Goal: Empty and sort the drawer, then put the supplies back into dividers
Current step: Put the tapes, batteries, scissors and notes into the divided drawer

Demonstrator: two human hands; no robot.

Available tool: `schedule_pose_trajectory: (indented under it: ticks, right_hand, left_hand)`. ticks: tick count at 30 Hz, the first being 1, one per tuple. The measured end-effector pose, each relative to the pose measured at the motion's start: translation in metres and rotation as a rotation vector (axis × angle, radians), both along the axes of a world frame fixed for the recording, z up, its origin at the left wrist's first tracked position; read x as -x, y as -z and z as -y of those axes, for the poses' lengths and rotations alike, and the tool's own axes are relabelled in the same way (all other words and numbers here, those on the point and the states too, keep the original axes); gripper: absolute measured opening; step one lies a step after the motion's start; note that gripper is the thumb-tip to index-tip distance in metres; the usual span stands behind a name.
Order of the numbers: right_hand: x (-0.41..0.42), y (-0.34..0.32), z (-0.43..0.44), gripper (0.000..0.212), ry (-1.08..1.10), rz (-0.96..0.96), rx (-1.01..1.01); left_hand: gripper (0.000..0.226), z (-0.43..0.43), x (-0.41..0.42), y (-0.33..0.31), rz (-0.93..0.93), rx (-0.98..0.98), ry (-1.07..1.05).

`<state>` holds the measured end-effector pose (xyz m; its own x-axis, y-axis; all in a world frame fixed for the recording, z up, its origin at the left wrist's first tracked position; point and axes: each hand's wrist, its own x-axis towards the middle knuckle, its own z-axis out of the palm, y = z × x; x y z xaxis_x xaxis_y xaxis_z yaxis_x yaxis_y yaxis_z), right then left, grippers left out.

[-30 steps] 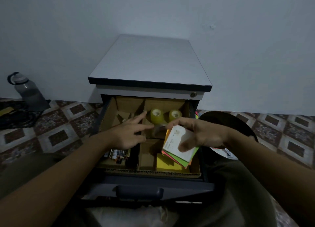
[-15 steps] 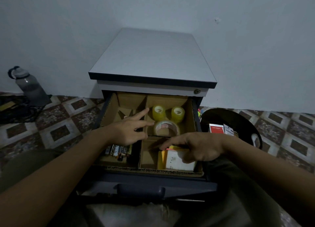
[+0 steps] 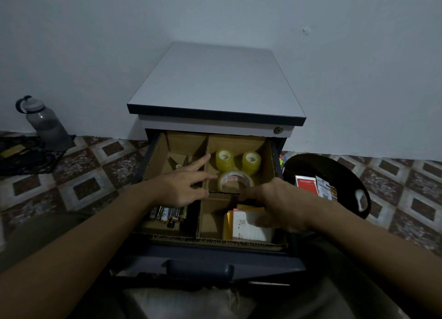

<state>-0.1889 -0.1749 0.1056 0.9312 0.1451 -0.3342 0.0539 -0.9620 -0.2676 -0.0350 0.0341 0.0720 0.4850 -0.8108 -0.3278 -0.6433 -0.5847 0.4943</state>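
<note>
left hand (image 3: 185, 187): fingers straight and spread, resting on the middle divider (image 3: 207, 148) near the centre of the drawer (image 3: 203, 259)
right hand (image 3: 281, 202): fingers loosely stretched, holding nothing, over the note pads (image 3: 247, 226); contact with them cannot be told
note pads: stacked in the front right compartment, white one on top
tape rolls (image 3: 224, 159): two yellow, one clear, back right compartment
batteries (image 3: 167, 215): front left compartment
tray (image 3: 346, 172): black, just right of the drawer

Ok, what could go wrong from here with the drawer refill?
1. The left hand rests on the thin cardboard divider; leaning on it may bend or shift it.
2. The note pads under the right hand sit unevenly stacked and may splay.
3. Packets lie on the black tray beside the drawer, easily forgotten.
</note>
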Motion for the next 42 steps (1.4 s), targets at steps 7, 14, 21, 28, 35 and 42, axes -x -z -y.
schedule_pose_trajectory:
  ticks: [7, 14, 21, 28, 35, 42]
  right_hand:
    - [-0.001, -0.001, 0.008, 0.027, -0.016, -0.035, 0.087]
    - [-0.005, -0.001, -0.002, 0.023, -0.046, -0.1, 0.241]
    - [-0.004, -0.001, 0.0, 0.027, 0.005, -0.071, 0.203]
    - [-0.002, -0.002, -0.004, 0.055, -0.011, -0.267, 0.216]
    - [-0.003, -0.002, 0.002, 0.062, -0.039, -0.282, 0.164]
    - [0.004, -0.006, 0.03, 0.048, 0.218, -0.164, -0.331]
  left_hand:
    - [0.052, 0.002, 0.005, -0.004, 0.023, -0.014, -0.001]
    - [0.05, 0.003, 0.012, -0.003, 0.117, 0.052, -0.055]
    - [0.022, 0.003, 0.025, -0.01, 0.293, 0.231, -0.049]
    - [0.022, 0.008, 0.018, -0.009, 0.214, 0.188, -0.065]
    - [0.017, 0.008, 0.026, -0.008, 0.306, 0.286, -0.061]
    - [0.014, 0.008, 0.044, -0.025, 0.187, 0.189, -0.041]
